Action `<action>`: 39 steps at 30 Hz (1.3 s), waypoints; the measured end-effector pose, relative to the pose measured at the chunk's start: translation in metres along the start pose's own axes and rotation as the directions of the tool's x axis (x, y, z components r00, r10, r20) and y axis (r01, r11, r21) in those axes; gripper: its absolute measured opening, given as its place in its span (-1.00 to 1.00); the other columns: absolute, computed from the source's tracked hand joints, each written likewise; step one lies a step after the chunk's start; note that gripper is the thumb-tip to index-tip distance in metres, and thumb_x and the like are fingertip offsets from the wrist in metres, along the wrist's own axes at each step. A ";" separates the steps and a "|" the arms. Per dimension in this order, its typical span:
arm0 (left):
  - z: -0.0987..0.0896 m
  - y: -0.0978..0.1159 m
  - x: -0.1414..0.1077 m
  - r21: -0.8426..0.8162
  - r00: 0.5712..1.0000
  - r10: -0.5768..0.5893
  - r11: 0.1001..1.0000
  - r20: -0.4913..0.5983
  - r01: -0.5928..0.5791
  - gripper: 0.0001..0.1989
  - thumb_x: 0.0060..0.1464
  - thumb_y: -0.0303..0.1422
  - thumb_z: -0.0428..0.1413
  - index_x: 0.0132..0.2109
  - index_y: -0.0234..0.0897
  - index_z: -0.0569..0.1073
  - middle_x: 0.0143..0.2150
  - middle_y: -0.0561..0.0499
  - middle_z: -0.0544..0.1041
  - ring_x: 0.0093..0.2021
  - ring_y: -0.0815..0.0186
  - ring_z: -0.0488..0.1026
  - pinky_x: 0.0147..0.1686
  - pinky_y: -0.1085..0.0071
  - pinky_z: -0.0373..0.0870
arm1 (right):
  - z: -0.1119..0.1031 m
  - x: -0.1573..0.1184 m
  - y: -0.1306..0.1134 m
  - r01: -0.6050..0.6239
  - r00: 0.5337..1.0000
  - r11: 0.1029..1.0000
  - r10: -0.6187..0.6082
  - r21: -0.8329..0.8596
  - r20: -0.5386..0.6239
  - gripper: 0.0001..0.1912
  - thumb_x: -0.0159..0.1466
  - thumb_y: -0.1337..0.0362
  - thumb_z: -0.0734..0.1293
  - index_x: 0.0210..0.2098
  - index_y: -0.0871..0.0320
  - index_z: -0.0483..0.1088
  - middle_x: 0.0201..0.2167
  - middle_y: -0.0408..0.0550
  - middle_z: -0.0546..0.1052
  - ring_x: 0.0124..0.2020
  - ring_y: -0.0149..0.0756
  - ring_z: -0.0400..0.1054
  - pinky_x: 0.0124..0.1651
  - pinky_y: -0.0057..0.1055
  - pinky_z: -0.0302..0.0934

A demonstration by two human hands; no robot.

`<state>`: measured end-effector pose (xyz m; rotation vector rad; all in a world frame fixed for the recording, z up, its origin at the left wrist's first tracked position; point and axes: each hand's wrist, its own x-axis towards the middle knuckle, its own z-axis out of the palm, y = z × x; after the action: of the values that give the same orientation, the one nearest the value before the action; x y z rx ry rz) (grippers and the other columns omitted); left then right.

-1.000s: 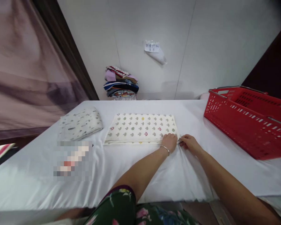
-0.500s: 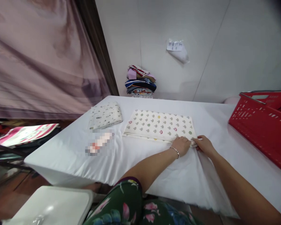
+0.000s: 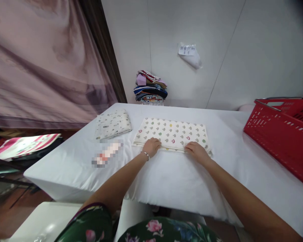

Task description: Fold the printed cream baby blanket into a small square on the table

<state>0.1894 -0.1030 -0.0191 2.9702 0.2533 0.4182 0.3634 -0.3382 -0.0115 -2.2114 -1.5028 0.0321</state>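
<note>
A cream cloth [image 3: 173,132] printed with grey, red, green and yellow mushrooms lies folded into a long rectangle on the white-covered table [image 3: 176,174]. My left hand [image 3: 152,147] is closed at the cloth's near edge, left of its middle, fingertips on top and thumb hidden. Farther right along that edge, my right hand [image 3: 196,152] pinches the layers close to the near right corner. Left of this cloth rests a second folded white cloth [image 3: 113,124] with a small dark print; neither hand touches it.
To the right stands a red plastic basket [image 3: 280,137]. A blurred-out item [image 3: 107,154] lies left on the table. Behind the table's far edge is a stack of folded clothes [image 3: 150,88]. A white stool [image 3: 47,222] is at lower left, and a pink curtain [image 3: 45,60] hangs left.
Both hands have left the cloth's near right corner. My left hand moved well to the left along the near edge, my right hand a little left. The bunched corner now lies flatter.
</note>
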 end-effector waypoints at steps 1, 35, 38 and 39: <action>0.000 0.000 0.001 0.001 1.000 -0.012 1.000 0.002 0.012 -0.79 0.15 -0.38 -0.05 -0.21 -0.21 0.48 -0.19 -0.02 0.45 -0.16 0.26 0.30 -0.19 0.31 0.23 | 0.004 0.004 -0.002 -0.002 1.000 1.000 0.002 0.005 0.020 -0.74 0.26 0.21 0.13 -0.31 0.09 0.45 -0.26 -0.06 0.45 -0.18 -0.27 0.27 -0.15 -0.38 0.13; -0.006 -0.019 -0.009 0.081 0.992 0.121 0.989 0.036 -0.124 -0.83 0.15 -0.38 -0.06 -0.19 -0.25 0.42 -0.18 -0.04 0.41 -0.14 0.28 0.29 -0.18 0.35 0.20 | 0.010 -0.014 -0.005 0.153 0.987 0.977 -0.158 -0.151 -0.021 -0.69 0.31 0.26 0.05 -0.14 0.10 0.38 -0.23 0.01 0.41 -0.20 -0.24 0.25 -0.17 -0.31 0.16; -0.008 -0.022 -0.010 0.128 0.989 0.141 0.981 0.055 -0.147 -0.82 0.14 -0.42 -0.07 -0.17 -0.25 0.41 -0.17 -0.04 0.41 -0.15 0.28 0.29 -0.18 0.34 0.18 | 0.012 -0.014 -0.002 0.171 0.984 0.966 -0.175 -0.194 -0.008 -0.66 0.31 0.29 0.04 -0.12 0.13 0.39 -0.24 0.03 0.42 -0.22 -0.22 0.24 -0.18 -0.28 0.17; -0.007 -0.022 -0.010 0.147 0.987 0.147 0.977 0.059 -0.154 -0.81 0.15 -0.44 -0.09 -0.17 -0.25 0.41 -0.17 -0.05 0.41 -0.15 0.29 0.29 -0.19 0.34 0.18 | 0.013 -0.014 -0.001 0.171 0.984 0.964 -0.176 -0.201 -0.006 -0.66 0.31 0.30 0.04 -0.12 0.13 0.39 -0.24 0.04 0.42 -0.21 -0.22 0.25 -0.17 -0.28 0.17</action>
<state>0.1743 -0.0821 -0.0180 3.1565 0.0565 0.3588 0.3529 -0.3457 -0.0256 -2.2123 -1.7486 -0.2097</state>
